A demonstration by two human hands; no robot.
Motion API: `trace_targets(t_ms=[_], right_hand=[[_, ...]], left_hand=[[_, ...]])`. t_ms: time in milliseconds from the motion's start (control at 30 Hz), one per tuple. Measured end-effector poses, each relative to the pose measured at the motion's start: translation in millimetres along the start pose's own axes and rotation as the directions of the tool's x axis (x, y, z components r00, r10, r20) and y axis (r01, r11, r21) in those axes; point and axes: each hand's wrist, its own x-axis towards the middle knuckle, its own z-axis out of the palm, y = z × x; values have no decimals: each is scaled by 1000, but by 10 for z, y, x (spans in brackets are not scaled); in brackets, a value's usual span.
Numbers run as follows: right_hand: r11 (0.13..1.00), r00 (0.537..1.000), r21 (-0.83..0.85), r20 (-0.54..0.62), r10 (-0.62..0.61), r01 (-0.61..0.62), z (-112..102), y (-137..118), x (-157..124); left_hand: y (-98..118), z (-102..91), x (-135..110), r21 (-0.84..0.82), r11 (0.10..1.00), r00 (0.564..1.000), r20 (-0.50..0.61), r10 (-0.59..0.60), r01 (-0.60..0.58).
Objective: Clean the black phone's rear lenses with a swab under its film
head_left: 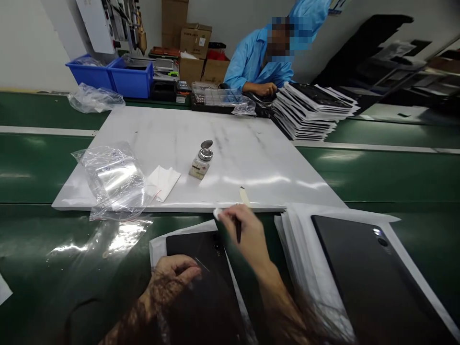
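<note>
Head view, lower middle of frame: both hands on a dark tablet (204,282) lying on white sheets over the green tabletop (43,268).

Left hand (172,280) flat on the tablet's near left part, fingers curled loosely, gripping nothing. Right hand (246,235) at its top edge, fingers pinched narrow around a thin dark tool (238,230) and a bit of white cloth (217,213). Second dark tablet (373,278) on a paper stack at lower right. Small metal-topped bottle (201,160) on the white board (251,158), centre. Plastic bags (115,179) at left.
</note>
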Motion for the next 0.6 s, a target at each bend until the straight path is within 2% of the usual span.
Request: trace_targets(t_ms=[100, 200, 267, 333, 467, 600], right_hand=[[999, 997, -14, 64, 43, -42, -8, 129, -623], [1000, 988, -26, 156, -4, 8, -32, 205, -866], [995, 967, -57, 248, -63, 79, -88, 244, -842], [980, 962, -147, 258, -89, 130, -162, 286, -736], [952, 988, -284, 130, -82, 116, -210, 321, -512], [986, 998, -156, 50, -50, 57, -46, 203, -385]], left_hand=[[-41, -22, -4, 25, 999, 999, 42, 19, -20], [-56, -35, -1, 55, 997, 998, 54, 44, -47], [-58, -46, 3, 70, 996, 997, 62, 55, -59], [-56, -60, 7, 85, 994, 995, 78, 60, -67], [-60, -83, 22, 106, 992, 993, 98, 59, -70], [-115, -61, 60, 104, 994, 995, 92, 32, -42]])
